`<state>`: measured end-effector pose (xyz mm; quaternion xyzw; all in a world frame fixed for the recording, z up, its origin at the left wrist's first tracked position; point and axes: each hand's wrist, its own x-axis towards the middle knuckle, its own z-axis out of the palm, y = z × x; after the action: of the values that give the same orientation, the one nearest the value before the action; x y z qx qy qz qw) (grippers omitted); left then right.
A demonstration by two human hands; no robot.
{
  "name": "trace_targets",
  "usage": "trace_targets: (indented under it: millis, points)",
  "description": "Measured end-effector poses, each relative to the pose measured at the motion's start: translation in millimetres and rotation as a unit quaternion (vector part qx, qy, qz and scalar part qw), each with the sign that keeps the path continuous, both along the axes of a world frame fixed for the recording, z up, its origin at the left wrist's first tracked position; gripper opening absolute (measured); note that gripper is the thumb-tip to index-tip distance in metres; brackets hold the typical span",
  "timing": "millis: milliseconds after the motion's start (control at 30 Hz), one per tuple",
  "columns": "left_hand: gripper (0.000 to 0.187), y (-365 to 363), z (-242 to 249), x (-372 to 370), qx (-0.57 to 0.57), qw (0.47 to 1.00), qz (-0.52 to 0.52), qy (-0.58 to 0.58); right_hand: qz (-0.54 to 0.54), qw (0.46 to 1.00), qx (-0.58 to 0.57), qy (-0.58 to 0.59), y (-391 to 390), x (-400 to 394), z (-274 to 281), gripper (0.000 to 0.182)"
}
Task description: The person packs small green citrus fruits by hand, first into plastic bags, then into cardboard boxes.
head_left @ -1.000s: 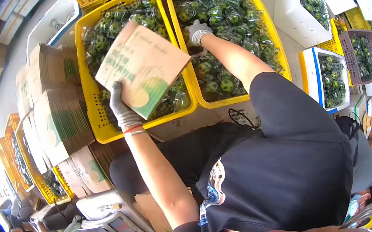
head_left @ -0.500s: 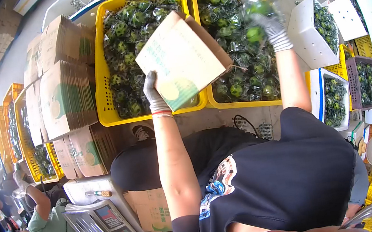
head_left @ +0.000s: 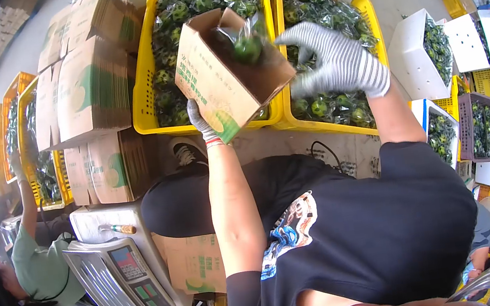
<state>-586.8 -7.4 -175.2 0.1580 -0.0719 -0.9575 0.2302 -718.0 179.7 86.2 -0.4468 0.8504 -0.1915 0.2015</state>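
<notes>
My left hand, in a grey glove, holds an open brown cardboard box by its lower corner. The box is tilted with its opening toward the upper right. A green fruit in clear plastic is at the mouth of the box, slightly blurred. My right hand, in a striped glove, is just right of the box with its fingers apart and nothing in them. Beneath the hands stand a left yellow crate and a right yellow crate, both filled with wrapped green fruits.
Stacks of folded cardboard boxes stand at the left. Below them are a scale and a wooden-handled tool. A person in a green shirt is at the lower left. White foam boxes stand at the right.
The box has turned so that its opening shows. My right hand has come left from over the right crate, and the fruit it had is now at the box opening, out of its fingers.
</notes>
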Motion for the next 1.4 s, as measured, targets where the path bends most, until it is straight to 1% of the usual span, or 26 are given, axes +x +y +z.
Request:
trace_targets:
  millis: [33, 67, 133, 167, 267, 333, 400, 433, 467, 533, 600, 667, 700, 733, 800, 833, 867, 900, 967, 1000, 1067, 1200, 1233, 1333, 1367, 1400]
  points:
    - [0.068, -3, -3, 0, -0.010, 1.000, -0.008, 0.000, 0.030, 0.997, -0.062, 0.018, 3, 7, -13, 0.077]
    - [0.068, -5, -2, 3, -0.019, 1.000, -0.017, -0.002, 0.039, 0.993, -0.089, 0.064, 0, 16, -19, 0.061]
    - [0.069, -5, 1, 8, -0.017, 1.000, -0.008, -0.009, 0.104, 0.988, -0.112, 0.003, -5, 12, -31, 0.041]
    - [0.069, -3, 2, 11, -0.014, 1.000, 0.003, -0.006, 0.158, 0.974, -0.164, 0.013, -9, 12, -36, 0.017]
    - [0.069, -3, 9, 14, -0.008, 0.999, 0.037, -0.013, 0.151, 0.964, -0.207, -0.066, -14, 5, -41, 0.012]
    - [0.068, -6, 15, 17, -0.022, 0.998, 0.060, -0.028, 0.065, 0.950, -0.240, -0.187, -12, 8, -38, 0.010]
    - [0.068, -14, 22, 24, -0.050, 0.994, 0.086, -0.048, -0.041, 0.910, -0.274, -0.309, -7, 12, -30, 0.009]
    - [0.066, -21, 17, 26, -0.053, 0.988, 0.121, -0.076, -0.082, 0.891, -0.325, -0.307, -4, 12, -36, 0.009]
    - [0.065, -33, 9, 27, -0.091, 0.976, 0.165, -0.108, -0.083, 0.896, -0.322, -0.294, -3, 19, -44, 0.009]
    - [0.064, -46, -2, 35, -0.054, 0.976, 0.201, -0.065, -0.090, 0.906, -0.320, -0.261, 0, 45, -69, 0.011]
    - [0.066, -59, -23, 46, -0.020, 0.980, 0.197, 0.034, 0.061, 0.968, -0.234, -0.068, 11, 70, -121, 0.015]
    - [0.077, -63, -18, 47, -0.055, 0.969, 0.231, -0.064, 0.160, 0.967, -0.183, -0.079, 25, 96, -168, 0.023]
    - [0.077, -57, -6, 49, -0.051, 0.967, 0.236, -0.082, 0.159, 0.984, -0.039, -0.072, 28, 103, -173, 0.026]
    - [0.077, -53, -2, 50, -0.047, 0.964, 0.244, -0.099, 0.159, 0.980, 0.104, -0.063, 29, 107, -176, 0.030]
    - [0.077, -47, 7, 50, -0.050, 0.964, 0.244, -0.098, 0.082, 0.996, 0.029, -0.030, 32, 95, -178, 0.030]
    - [0.077, -43, 8, 52, -0.050, 0.963, 0.246, -0.099, 0.014, 0.997, 0.080, 0.003, 30, 79, -170, 0.030]
    - [0.077, -41, 5, 53, -0.062, 0.962, 0.241, -0.114, -0.062, 0.995, 0.059, 0.047, 30, 58, -148, 0.030]
    - [0.078, -42, 2, 51, -0.075, 0.961, 0.236, -0.126, -0.087, 0.989, 0.061, 0.100, 41, 27, -165, 0.035]
    - [0.077, -42, 3, 48, -0.083, 0.962, 0.227, -0.124, -0.129, 0.958, 0.235, 0.103, 45, -10, -147, 0.077]
    - [0.076, -42, 2, 48, -0.079, 0.966, 0.221, -0.111, -0.114, 0.941, 0.306, 0.091, 52, -26, -168, 0.098]
    - [0.075, -40, -2, 40, -0.067, 0.972, 0.210, -0.080, -0.106, 0.936, 0.330, 0.063, 58, -32, -217, 0.106]
    - [0.073, -41, -22, 34, -0.086, 0.978, 0.156, -0.108, -0.083, 0.960, 0.262, 0.044, 66, -33, -222, 0.100]
    - [0.068, -35, -27, 36, -0.043, 0.982, 0.166, -0.083, -0.098, 0.971, 0.218, 0.010, 79, -30, -228, 0.094]
    - [0.066, -35, -18, 37, -0.076, 0.989, 0.126, 0.004, -0.085, 0.956, 0.278, 0.028, 88, -14, -220, 0.092]
    - [0.066, -36, -17, 37, -0.039, 0.987, 0.077, 0.138, -0.099, 0.958, 0.263, 0.058, 89, -10, -228, 0.092]
    - [0.066, -33, -18, 37, -0.047, 0.990, 0.087, 0.103, -0.117, 0.954, 0.271, 0.047, 86, -11, -229, 0.091]
